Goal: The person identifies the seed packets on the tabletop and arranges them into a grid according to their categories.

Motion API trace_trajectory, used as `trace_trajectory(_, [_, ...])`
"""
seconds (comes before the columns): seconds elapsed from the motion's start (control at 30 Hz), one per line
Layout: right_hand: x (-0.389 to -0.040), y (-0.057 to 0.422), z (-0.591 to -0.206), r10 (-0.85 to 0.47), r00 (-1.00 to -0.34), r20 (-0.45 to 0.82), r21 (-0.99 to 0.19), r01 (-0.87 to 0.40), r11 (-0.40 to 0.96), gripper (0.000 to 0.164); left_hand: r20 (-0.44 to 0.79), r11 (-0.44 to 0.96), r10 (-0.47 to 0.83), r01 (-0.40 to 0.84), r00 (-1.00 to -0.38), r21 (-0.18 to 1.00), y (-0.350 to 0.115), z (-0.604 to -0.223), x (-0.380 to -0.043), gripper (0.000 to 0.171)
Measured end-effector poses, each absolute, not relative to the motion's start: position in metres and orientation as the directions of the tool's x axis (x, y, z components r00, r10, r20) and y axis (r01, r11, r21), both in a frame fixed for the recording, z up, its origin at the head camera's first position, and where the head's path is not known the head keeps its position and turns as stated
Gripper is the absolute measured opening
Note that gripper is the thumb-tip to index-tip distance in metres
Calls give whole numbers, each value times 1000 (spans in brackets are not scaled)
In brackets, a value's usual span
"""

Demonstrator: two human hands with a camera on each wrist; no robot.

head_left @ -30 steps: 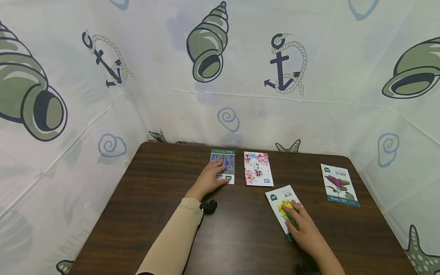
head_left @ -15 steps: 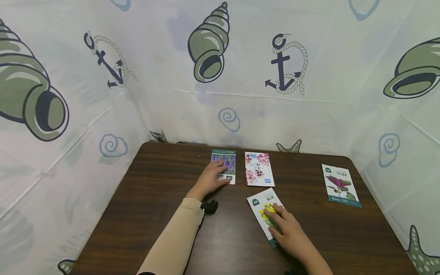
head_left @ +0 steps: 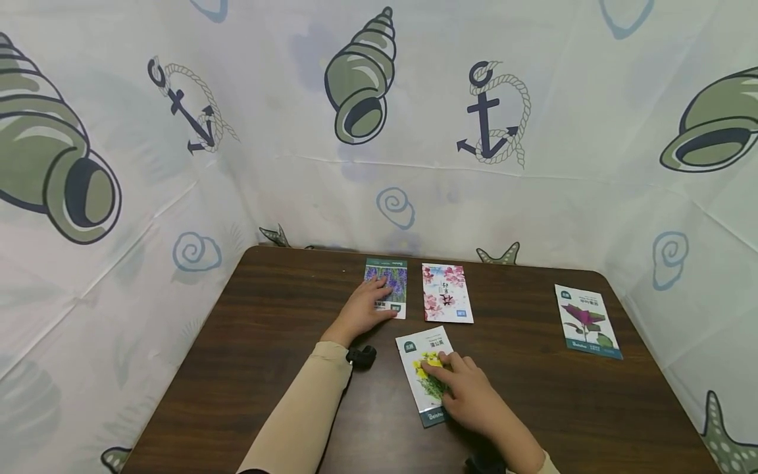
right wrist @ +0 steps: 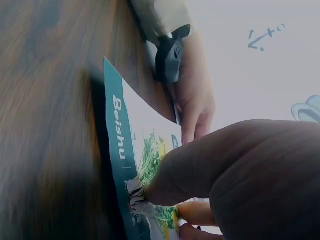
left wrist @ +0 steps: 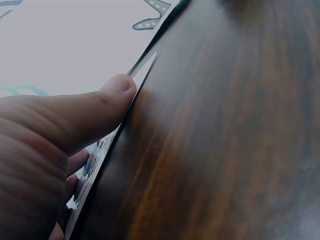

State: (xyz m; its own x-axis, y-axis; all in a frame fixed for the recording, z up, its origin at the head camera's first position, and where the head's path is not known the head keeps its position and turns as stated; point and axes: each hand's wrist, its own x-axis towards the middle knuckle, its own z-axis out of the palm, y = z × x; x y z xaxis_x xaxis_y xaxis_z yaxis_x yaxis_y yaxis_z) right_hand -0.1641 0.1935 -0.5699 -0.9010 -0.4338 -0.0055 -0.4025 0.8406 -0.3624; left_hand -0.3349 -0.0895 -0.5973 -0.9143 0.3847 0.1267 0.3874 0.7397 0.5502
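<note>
"Starting with the head view?"

"Left hand [head_left: 360, 311] relaxed on a purple-flower packet [head_left: 399, 284]; right hand [head_left: 474, 398], fingers loosely extended, pressing the yellow-flower Beishu packet [head_left: 412, 372] mid-way across the table [head_left: 284, 359]."

"Left wrist?"

"Thumb at that purple-flower packet's edge."

"Right wrist?"

"Thumb pressing the Beishu packet; contents hidden."

The yellow-flower packet [head_left: 422, 390] is white, thin and rectangular, with yellow blooms over green foliage, a green emblem at its far left corner and a teal band lettered "Beishu" at its near end. It lies face up on the desk [head_left: 284, 316], slanting, its far end leaning left, partly covered. The purple-flower packet [head_left: 395, 284], farther off and to the left, lies face up near the desk's far edge, almost straight, teal band away, white strip nearest.
</note>
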Motion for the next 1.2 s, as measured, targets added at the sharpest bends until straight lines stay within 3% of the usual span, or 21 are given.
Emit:
trace_trajectory(0.1, [-165,186,-569,-450,-893,2,-360,-421,833,69,118,742,388,386,-914,548,-90,-598,-335,73])
trace_trajectory(0.37, [-167,175,-570,-456,-888,52,-413,-435,800,47,114,744,388,383,-915,548,-89,-597,-336,72])
trace_trajectory(0.9, [-159,168,-577,-524,-851,39,-510,-468,722,66,66,714,428,382,-902,587,-93,-590,-342,69])
trace_trajectory(1.2, [-155,161,-576,-535,-844,45,-597,-452,663,48,27,697,454,374,-891,612,-97,-584,-346,67])
